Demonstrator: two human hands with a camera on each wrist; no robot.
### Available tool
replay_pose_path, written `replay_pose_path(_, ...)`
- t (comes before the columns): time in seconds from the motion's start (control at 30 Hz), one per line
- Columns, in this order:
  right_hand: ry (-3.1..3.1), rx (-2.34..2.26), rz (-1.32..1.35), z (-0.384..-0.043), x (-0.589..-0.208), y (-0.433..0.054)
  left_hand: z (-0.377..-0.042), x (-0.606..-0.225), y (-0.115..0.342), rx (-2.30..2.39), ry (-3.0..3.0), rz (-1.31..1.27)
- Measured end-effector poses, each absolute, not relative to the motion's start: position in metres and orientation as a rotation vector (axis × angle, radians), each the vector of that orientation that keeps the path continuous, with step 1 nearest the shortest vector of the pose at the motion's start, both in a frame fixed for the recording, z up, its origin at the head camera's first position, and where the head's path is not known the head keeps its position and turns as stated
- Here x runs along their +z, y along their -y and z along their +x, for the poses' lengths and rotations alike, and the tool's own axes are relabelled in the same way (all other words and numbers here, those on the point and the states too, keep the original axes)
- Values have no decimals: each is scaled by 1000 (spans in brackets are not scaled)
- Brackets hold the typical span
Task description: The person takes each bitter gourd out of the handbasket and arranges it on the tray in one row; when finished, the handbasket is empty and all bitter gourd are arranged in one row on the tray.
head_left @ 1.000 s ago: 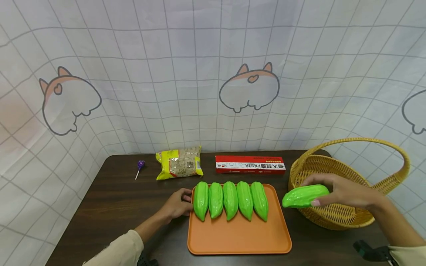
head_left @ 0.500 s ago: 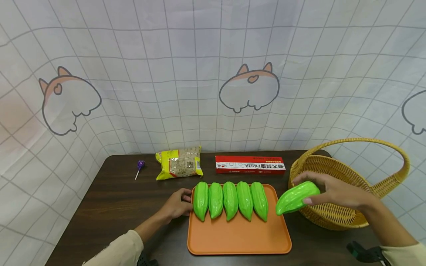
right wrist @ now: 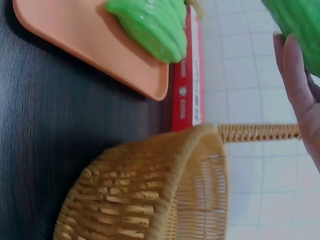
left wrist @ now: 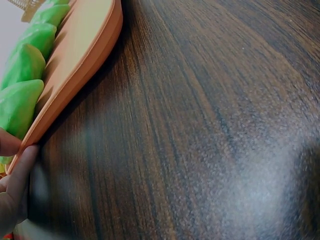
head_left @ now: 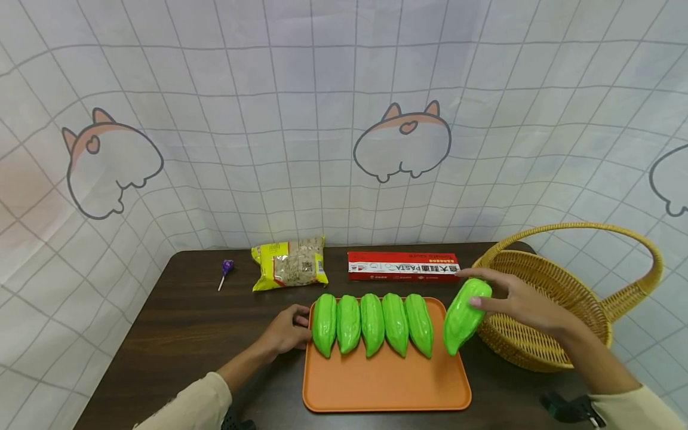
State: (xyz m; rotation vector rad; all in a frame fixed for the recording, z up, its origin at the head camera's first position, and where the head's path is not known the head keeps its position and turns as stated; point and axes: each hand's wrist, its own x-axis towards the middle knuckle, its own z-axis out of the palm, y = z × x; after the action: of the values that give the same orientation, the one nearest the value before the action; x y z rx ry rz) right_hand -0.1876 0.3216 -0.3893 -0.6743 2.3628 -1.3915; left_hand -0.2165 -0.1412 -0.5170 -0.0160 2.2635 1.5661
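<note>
My right hand (head_left: 516,301) holds a glossy bright green, ridged, gourd-like vegetable (head_left: 464,316) between thumb and fingers. It hangs tilted, pointed end down, over the right rim of the orange tray (head_left: 387,385). In the right wrist view, the same vegetable (right wrist: 300,30) shows raised at the top right corner. Several matching green vegetables (head_left: 372,325) lie side by side along the tray's far half, tips toward me. At the tray's left edge my left hand (head_left: 290,329) pinches the rim. The left wrist view shows its thumb (left wrist: 7,144) on the rim and a finger along the outside.
A wicker basket (head_left: 537,352) with a tall handle stands right of the tray, behind my right forearm. Along the back lie a red pasta box (head_left: 403,267), a yellow bag of dry food (head_left: 292,264) and a purple lollipop (head_left: 227,267). A patterned curtain (head_left: 269,149) hangs behind the dark table.
My right hand has moved left from over the basket toward the tray with the green vegetable, turning it from nearly level to steeply tilted. The left hand and tray have stayed put.
</note>
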Motion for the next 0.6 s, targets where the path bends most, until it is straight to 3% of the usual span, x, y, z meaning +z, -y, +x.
replay_pose_path(0.6,-2562,-1258,-474,-201,-417,-280,-217,-518,141,1569,-2261,-22)
